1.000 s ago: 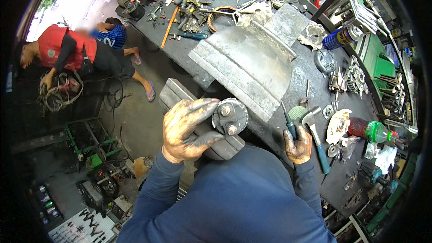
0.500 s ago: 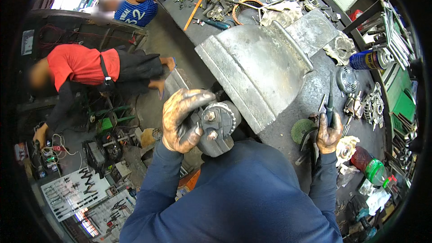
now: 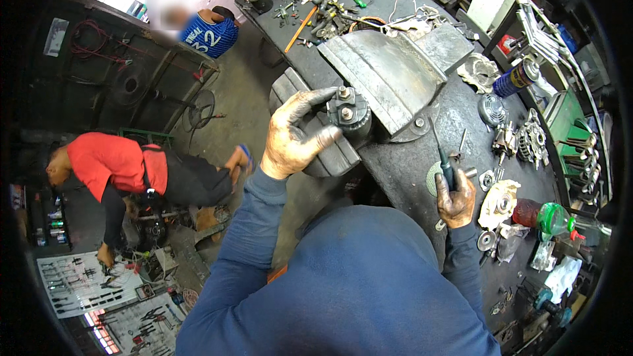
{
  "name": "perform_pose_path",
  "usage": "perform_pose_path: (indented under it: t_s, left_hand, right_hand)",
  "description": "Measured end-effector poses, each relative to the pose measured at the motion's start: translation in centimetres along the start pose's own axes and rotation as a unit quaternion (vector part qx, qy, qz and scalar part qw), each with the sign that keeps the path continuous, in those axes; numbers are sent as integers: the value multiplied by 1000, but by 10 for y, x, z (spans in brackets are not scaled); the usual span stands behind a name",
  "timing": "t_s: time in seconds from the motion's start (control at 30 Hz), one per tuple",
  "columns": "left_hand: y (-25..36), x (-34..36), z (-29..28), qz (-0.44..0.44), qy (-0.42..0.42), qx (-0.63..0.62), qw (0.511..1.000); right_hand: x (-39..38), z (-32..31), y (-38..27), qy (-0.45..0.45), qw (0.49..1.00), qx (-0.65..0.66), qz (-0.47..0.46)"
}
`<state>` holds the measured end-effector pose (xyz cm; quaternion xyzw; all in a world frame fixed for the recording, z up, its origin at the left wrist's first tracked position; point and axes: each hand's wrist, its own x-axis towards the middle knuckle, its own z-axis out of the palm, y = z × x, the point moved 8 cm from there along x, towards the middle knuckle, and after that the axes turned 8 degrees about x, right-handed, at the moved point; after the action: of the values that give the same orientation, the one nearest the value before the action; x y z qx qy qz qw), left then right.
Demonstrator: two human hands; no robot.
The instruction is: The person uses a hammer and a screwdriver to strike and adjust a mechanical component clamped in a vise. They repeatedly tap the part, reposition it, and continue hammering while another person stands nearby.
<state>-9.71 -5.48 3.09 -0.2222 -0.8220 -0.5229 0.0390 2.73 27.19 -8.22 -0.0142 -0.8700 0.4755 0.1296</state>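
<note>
My left hand [image 3: 293, 133] is closed around a dark round metal part [image 3: 349, 115] with two bolts on its top face, within the gap of a large grey bench vise [image 3: 389, 76], beside its front jaw [image 3: 334, 161]. My fingertips touch the part's upper side and my thumb its lower left. Near the bench edge, my right hand [image 3: 455, 204] grips a teal-handled screwdriver [image 3: 446, 168], blade pointing away from me. A green disc [image 3: 433, 181] lies partly hidden next to that hand.
The dark bench [image 3: 389, 158] bears metal parts [image 3: 531, 138], a spray can [image 3: 515, 78], a plastic bottle [image 3: 552, 217] and scattered tools [image 3: 320, 10]. A co-worker in red [image 3: 105, 165] bends at left over a tool board [image 3: 76, 283]; another person in blue [image 3: 208, 33] is behind.
The view has shifted. My left hand and the round part sit higher in the picture. My right hand still holds the screwdriver. The co-worker in red has moved toward the lower-left tool board.
</note>
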Motion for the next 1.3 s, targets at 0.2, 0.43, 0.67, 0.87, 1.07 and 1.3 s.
perform_pose_path:
  t_s: [0.2,0.43,0.67,0.87,1.07,1.3]
  left_hand:
    - [-3,-1,-4,30,25,-133,990]
    - [-3,-5,0,30,68,-35,997]
    - [2,-4,-6,67,86,-14,994]
    - [20,-37,-18,217,189,35,957]
    - [97,-97,62,414,-178,132,883]
    - [97,-90,102,329,-275,217,877]
  right_hand:
    - [-37,5,-17,-17,1000,-11,-4]
    - [-59,6,-23,-8,998,-66,-22]
    - [-84,17,-20,47,997,-38,44]
    - [-74,14,-64,-52,993,-30,105]
    - [-64,10,-132,-110,988,-95,59]
    - [-55,5,-184,-53,993,-105,-21]
